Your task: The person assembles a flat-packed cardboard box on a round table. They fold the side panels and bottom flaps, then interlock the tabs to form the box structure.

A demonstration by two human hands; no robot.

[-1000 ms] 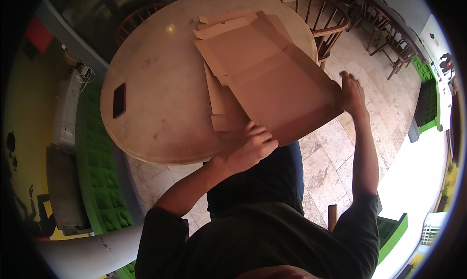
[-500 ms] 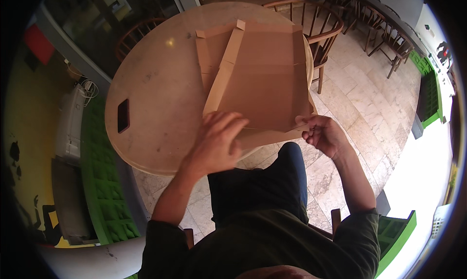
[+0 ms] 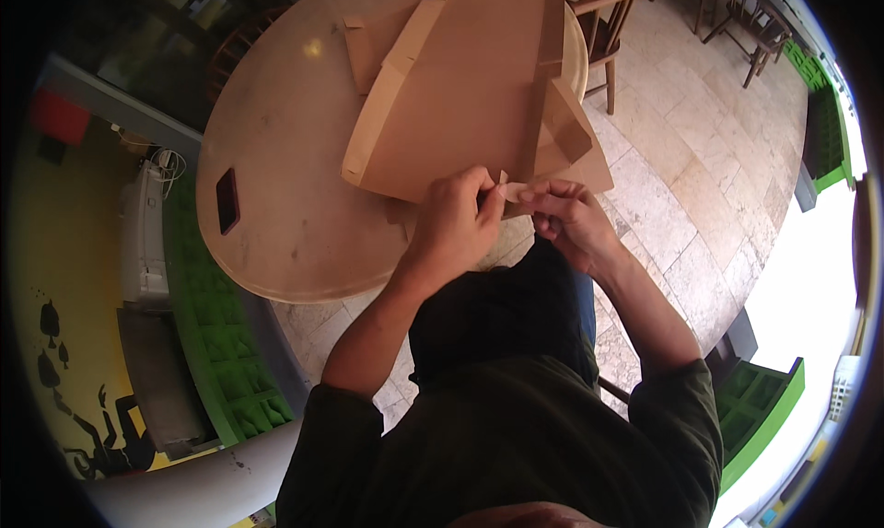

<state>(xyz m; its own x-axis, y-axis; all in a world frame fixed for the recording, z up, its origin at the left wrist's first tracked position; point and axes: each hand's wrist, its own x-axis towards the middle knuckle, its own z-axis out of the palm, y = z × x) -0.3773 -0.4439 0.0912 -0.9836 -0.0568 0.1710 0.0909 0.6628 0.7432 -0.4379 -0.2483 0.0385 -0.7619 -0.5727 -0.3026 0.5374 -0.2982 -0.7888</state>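
A brown cardboard box blank [image 3: 470, 86] with a wide flat base and partly raised side strips lies over the near right part of the round table. At its near edge my left hand [image 3: 458, 217] is closed, thumb and fingers pinching the cardboard by a small corner tab. Just to the right, my right hand [image 3: 573, 217] pinches a pale cardboard flap between thumb and forefinger, close to the left fingertips. More cardboard [image 3: 368, 45] shows at the far left, under the blank. A bent cardboard flap [image 3: 566, 132] stands up by the right side.
A dark phone [image 3: 227, 201] rests on the left part of the round table [image 3: 285, 160]. Wooden chairs [image 3: 612, 22] stand beyond the table's far right edge. Green lattice panels [image 3: 226, 344] line the left side, near a white appliance [image 3: 145, 243]. Pale floor tiles [image 3: 681, 178] extend to the right.
My left hand has moved right to the corner, and both hands have come together there. The blank's near edge has shifted left, and a flap now shows bent at its right side.
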